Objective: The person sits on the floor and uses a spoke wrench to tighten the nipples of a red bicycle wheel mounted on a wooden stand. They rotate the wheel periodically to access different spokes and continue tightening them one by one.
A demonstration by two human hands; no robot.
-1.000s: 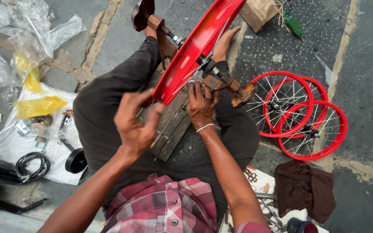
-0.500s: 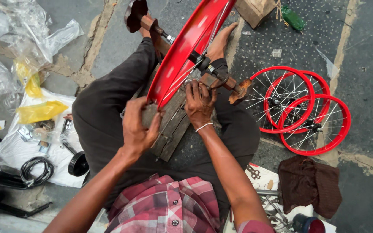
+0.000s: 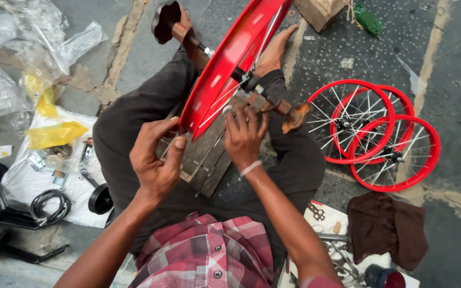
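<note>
While yellow bags [image 3: 54,133] lie on the floor at far left, the left hand [image 3: 156,160] grips the red wheel rim [image 3: 217,80] over the lap, the right hand [image 3: 245,137] pinches a spoke with narrow fingers, and three red wheels [image 3: 380,136] lie right.

On the floor we see three red wheels [image 3: 372,136], a brown cloth [image 3: 382,229], clear plastic bags [image 3: 22,48], and a black cable [image 3: 49,205].
</note>
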